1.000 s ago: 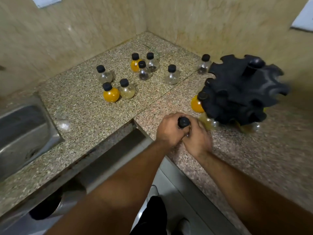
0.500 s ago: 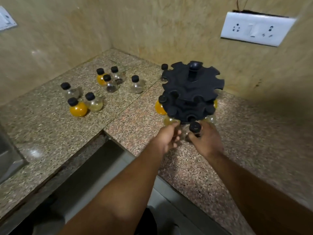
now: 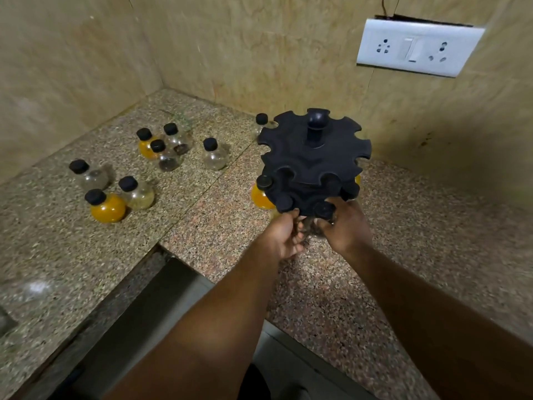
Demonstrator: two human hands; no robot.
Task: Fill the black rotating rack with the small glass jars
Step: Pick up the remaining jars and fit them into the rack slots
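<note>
The black rotating rack stands on the granite counter near the corner wall. An orange-filled jar hangs in its lower tier on the left. My right hand grips a small glass jar with a black cap at the rack's front lower slot. My left hand is beside it, fingers curled against the jar's underside and the rack's edge. Several loose jars stand to the left, among them an orange one, a clear one and a dark-filled one.
A white socket plate is on the right wall. The counter drops to a lower ledge at its front edge below my arms. One more jar stands behind the rack.
My right hand has carried the jar up to the rack's front lower slot. My left hand has followed and closed in under it. The view has shifted slightly toward the rack.
</note>
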